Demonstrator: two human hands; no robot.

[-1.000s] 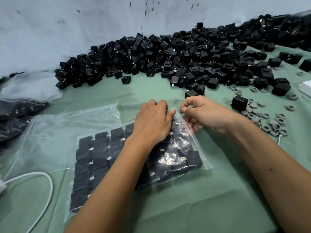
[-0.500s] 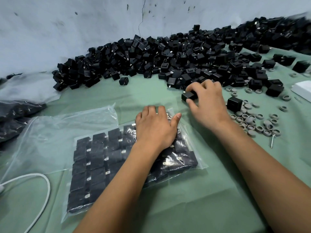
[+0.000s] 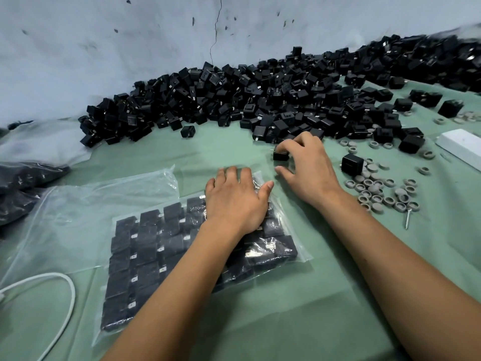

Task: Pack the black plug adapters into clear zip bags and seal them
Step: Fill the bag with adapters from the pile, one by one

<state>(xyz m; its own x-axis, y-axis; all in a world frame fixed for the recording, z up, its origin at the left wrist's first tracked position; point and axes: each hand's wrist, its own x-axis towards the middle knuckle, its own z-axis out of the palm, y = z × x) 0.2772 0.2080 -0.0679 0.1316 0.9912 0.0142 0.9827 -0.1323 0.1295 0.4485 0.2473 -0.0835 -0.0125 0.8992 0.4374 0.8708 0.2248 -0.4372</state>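
A clear zip bag (image 3: pixel 299 248) lies on the green cloth, filled with rows of black plug adapters (image 3: pixel 153 238). My left hand (image 3: pixel 235 199) rests flat on the bag's far right part, fingers spread over its top edge. Just beyond the bag, my right hand (image 3: pixel 308 165) curls its fingertips on a single black adapter (image 3: pixel 280 155) at the near edge of the big heap of loose black adapters (image 3: pixel 260 100) along the wall.
An empty clear bag (image 3: pixel 86 204) lies left of the filled one. Dark filled bags (image 3: pixel 23 183) sit at far left. Several grey round caps (image 3: pixel 377 188), a screw (image 3: pixel 408 217) and a lone adapter (image 3: pixel 352 164) lie right. White cable (image 3: pixel 70 295) lower left, white box (image 3: pixel 463 147) far right.
My right hand left the bag's corner, reached to the heap's edge and took hold of one adapter, now drawn slightly toward the bag. My left hand stayed on the bag.
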